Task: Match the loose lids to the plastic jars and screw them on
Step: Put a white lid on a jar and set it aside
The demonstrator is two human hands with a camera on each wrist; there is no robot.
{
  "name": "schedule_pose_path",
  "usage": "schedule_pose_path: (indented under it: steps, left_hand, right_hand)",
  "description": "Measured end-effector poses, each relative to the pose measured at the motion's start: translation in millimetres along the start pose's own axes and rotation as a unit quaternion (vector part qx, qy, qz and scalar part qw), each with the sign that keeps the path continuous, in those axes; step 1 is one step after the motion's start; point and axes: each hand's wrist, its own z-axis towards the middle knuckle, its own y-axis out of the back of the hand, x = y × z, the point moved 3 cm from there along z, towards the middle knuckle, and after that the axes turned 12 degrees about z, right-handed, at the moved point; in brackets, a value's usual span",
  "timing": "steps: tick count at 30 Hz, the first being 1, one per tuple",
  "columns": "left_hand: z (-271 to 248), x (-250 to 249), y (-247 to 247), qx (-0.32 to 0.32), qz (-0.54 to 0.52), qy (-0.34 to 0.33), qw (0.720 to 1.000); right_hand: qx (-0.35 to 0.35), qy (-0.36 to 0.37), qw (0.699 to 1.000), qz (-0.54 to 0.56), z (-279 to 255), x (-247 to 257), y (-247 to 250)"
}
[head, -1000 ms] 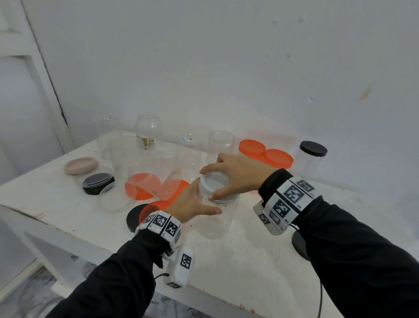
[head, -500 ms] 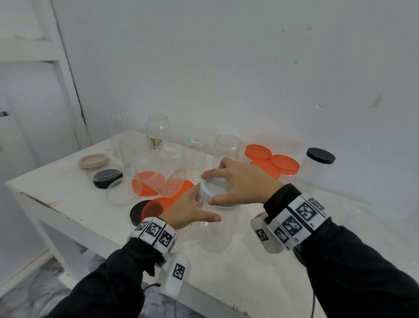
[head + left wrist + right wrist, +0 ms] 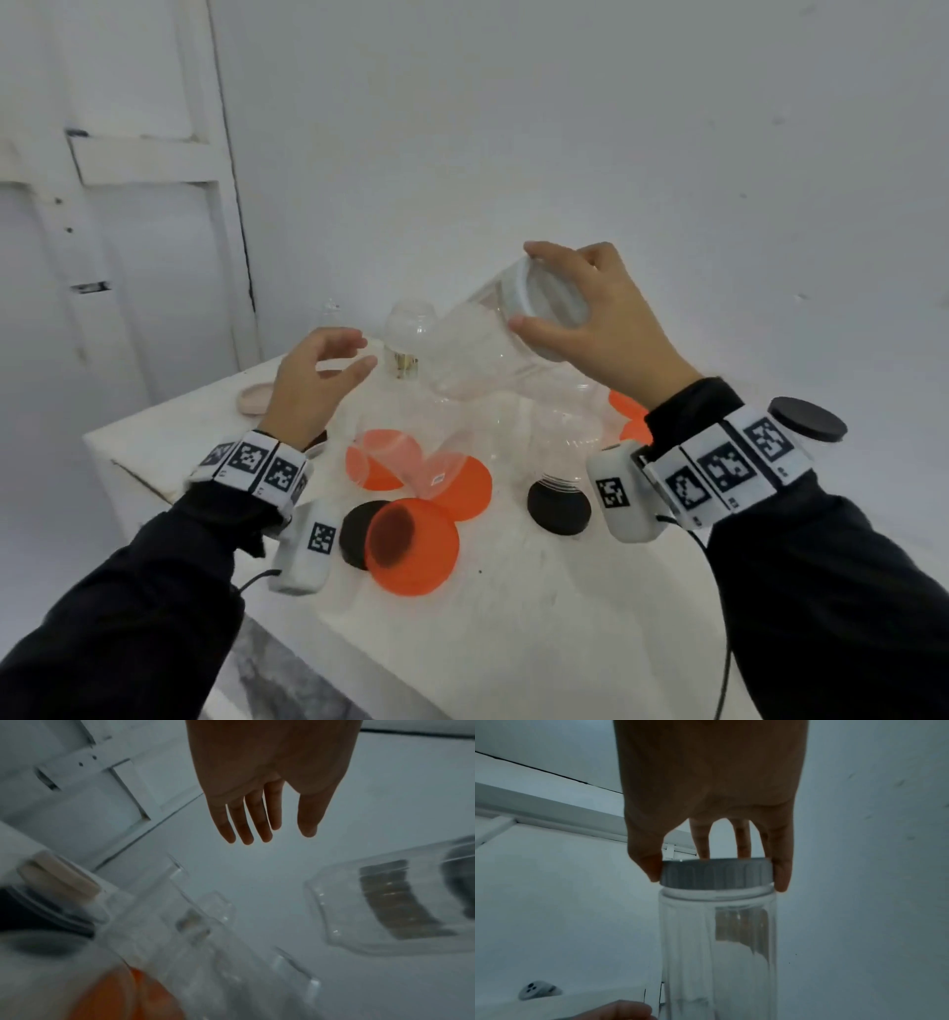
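Note:
My right hand (image 3: 575, 313) grips the white lid (image 3: 544, 308) of a clear plastic jar (image 3: 472, 349) and holds the jar tilted in the air above the table. In the right wrist view the fingertips (image 3: 781, 880) ring the ribbed white lid (image 3: 716, 874) over the clear jar (image 3: 716, 943). My left hand (image 3: 328, 360) hovers to the jar's left, fingers relaxed and holding nothing; in the left wrist view the left hand (image 3: 259, 817) is straight-fingered, with the jar (image 3: 385, 902) apart at the right. Loose orange lids (image 3: 411, 545) and black lids (image 3: 560, 506) lie on the table.
Several clear open jars (image 3: 539, 426) crowd the white table (image 3: 513, 616) under my hands. A pink lid (image 3: 254, 398) lies at the far left, a black-lidded jar (image 3: 809, 419) at the right. A white wall stands behind, a door frame to the left.
My right hand has lifted the lidded jar off the table and tilted it. The left hand has let go of the jar body and drawn away to the left.

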Motion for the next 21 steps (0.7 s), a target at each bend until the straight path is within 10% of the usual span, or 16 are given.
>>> schedule_pose_path:
  steps: [7, 21]
  left_hand:
    - [98, 86, 19, -0.005, 0.170, -0.042, 0.985]
    - [242, 200, -17, 0.229, 0.202, 0.001, 0.952]
  right_hand:
    - [-0.047, -0.013, 0.999, 0.019, 78, -18, -59]
    - [-0.045, -0.104, 0.989, -0.097, 241, -51, -206]
